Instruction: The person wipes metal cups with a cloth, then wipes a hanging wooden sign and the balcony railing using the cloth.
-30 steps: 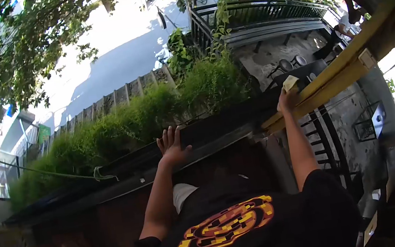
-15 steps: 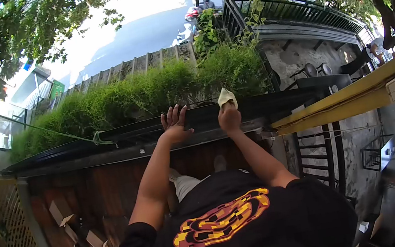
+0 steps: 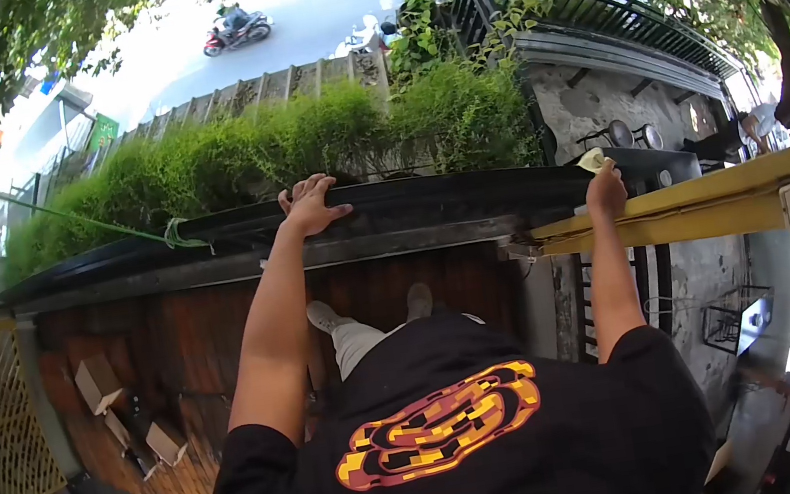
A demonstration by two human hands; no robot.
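Note:
My left hand (image 3: pixel 312 208) rests on the long black ledge (image 3: pixel 429 204), its fingers apart over the far edge and nothing held. Out to the right, my right hand (image 3: pixel 606 191) is closed on a pale yellow cloth (image 3: pixel 592 161), near the ledge's right end, where a yellow beam (image 3: pixel 702 201) comes in. Part of the cloth is hidden in the fist. Bushy green plants (image 3: pixel 300 144) grow just beyond the ledge.
A green cord (image 3: pixel 88 217) is tied near the ledge's left part. Open cardboard boxes (image 3: pixel 96 382) lie on the wooden floor (image 3: pixel 195 336) below. Two round stools (image 3: pixel 620 133) and a person (image 3: pixel 760 127) are at the right. A motorbike with a rider (image 3: pixel 236 32) is on the street.
My right hand has swept right along the ledge with the cloth. My left hand stays on the ledge, slightly further left in view. A motorbike and rider have come into sight on the street.

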